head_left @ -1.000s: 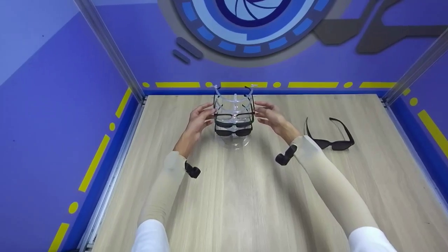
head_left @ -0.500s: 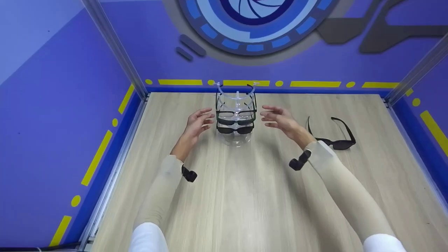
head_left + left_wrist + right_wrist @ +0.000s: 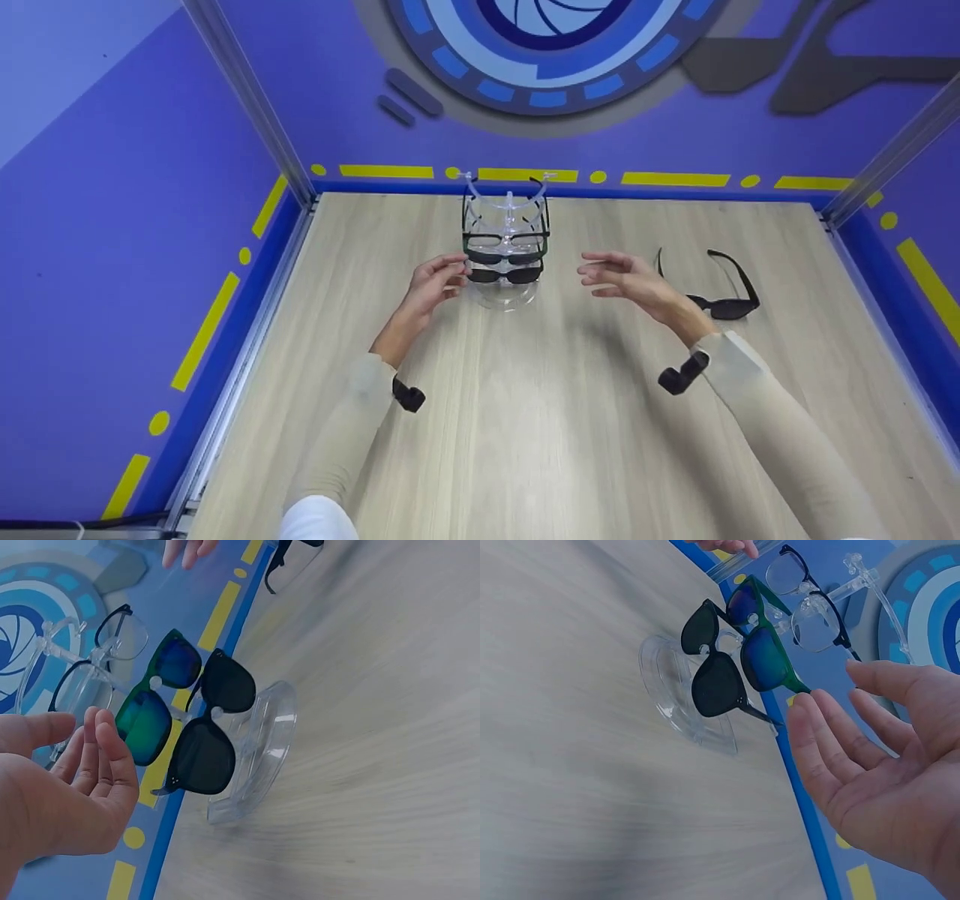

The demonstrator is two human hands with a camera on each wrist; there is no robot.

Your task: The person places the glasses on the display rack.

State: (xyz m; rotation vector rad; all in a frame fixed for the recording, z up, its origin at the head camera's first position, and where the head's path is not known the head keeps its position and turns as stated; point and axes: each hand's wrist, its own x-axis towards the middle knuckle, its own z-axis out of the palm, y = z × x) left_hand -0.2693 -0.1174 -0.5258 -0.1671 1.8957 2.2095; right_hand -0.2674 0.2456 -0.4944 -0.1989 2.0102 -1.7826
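Observation:
A clear plastic display stand (image 3: 508, 304) holds three pairs of glasses one above another. Clear-lens glasses (image 3: 816, 621) with dark frames sit highest, green-framed sunglasses (image 3: 144, 726) with mirrored lenses are in the middle, and black sunglasses (image 3: 202, 755) are lowest. Beside the stand's left side is my left hand (image 3: 435, 283), fingers loosely bent and thumb apart from them; whether its fingertips touch the sunglasses I cannot tell. My right hand (image 3: 626, 279) hovers well off the stand's right side, fingers extended, with nothing in it.
Another pair of black sunglasses (image 3: 731, 308) lies on the wooden tabletop (image 3: 510, 420) behind my right hand, temples unfolded. Blue-purple panels (image 3: 360, 135) enclose the table at the back and sides, with metal posts at the corners.
Both hands have come away from the sides of the clear-lens glasses and moved nearer to me. My right hand has also drifted right, while the left stays close to the stand.

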